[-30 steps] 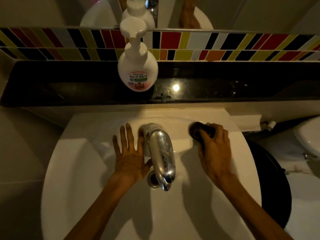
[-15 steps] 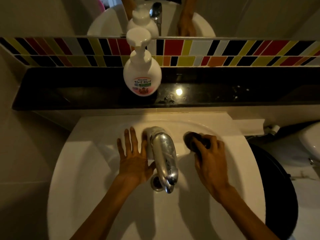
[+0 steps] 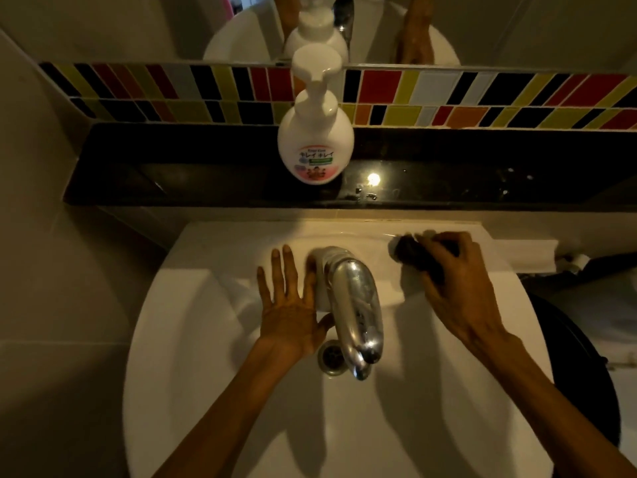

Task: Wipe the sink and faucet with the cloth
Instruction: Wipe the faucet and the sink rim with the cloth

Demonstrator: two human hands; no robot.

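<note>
Person, two arms in view, entering from the lower edge.

- Left hand [image 3: 291, 313]: bare; no ring, glove or band seen. Tendons stand out along the back. Fingers long and slim, nails short.
- Left forearm [image 3: 220, 415]: bare up to the frame edge behind the hand; no sleeve, no watch, no bracelet at the wrist.
- Right hand [image 3: 451, 288]: bare; knuckles and tendons marked; no ring seen on the fingers that show.
- Right forearm [image 3: 551, 401]: bare as far back from the hand as the frame runs; a raised vein shows near the wrist; no cuff, no strap.
</note>
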